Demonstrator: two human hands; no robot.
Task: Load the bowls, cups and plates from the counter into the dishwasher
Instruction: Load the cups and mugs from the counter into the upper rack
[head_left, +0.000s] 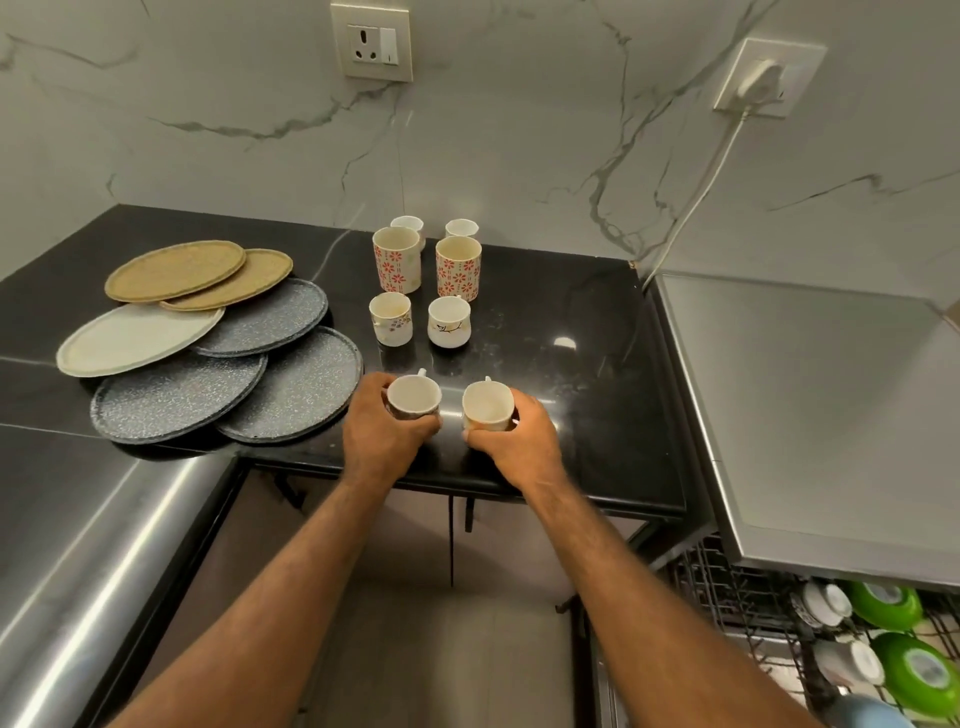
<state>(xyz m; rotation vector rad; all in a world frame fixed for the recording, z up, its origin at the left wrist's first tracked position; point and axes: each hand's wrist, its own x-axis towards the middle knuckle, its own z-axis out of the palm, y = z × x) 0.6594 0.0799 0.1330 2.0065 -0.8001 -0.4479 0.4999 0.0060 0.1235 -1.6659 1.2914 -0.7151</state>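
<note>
Two small cups are held at the front edge of the black counter (545, 322), one in each hand. Head view: the left hand (382, 434) is wrapped around the left cup (414, 397), fingers closed on its wall; the right hand (519, 441) is closed the same way on the right cup (487, 406). The hands are apart, with a narrow gap between the two cups. Both cups tilt their mouths toward the camera, handles pointing away. Whether they rest on the counter or are lifted cannot be told.

Behind the held cups stand six more: a near pair of short cups (449, 322), then two tall flower-printed cups (458, 267), then two small cups against the wall. The paired rows probably allow one cup per hand on each trip.

To the left of the held cups lies an overlapping spread of plates (234, 384): grey speckled, one white, two tan.

To the right of the held cups and below counter level, the dishwasher rack (727, 587) is pulled out. It already carries green bowls (885, 605) and white pieces, set on edge. The held cups probably go there next.
</note>
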